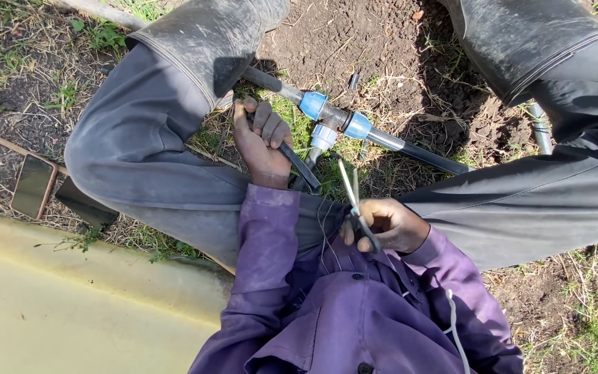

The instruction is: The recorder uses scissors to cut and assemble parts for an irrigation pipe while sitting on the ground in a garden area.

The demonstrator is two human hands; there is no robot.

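A black pipe (420, 152) lies on the soil between my knees, joined by a tee fitting (333, 121) with blue nuts. A thinner black hose (299, 166) runs down from the tee's lower branch. My left hand (261, 142) is closed around that hose just left of the fitting. Close to my chest, my right hand (385, 225) pinches a thin pale strip (349, 187) that sticks up toward the fitting. I wear purple sleeves, dark trousers and black rubber boots.
A phone (32, 185) lies on dry grass at the left, beside a dark flat object (84, 202). A pale yellow slab (50, 305) fills the lower left. Another grey pipe (538, 128) lies at the right, by my right boot (520, 38). Bare soil and grass surround me.
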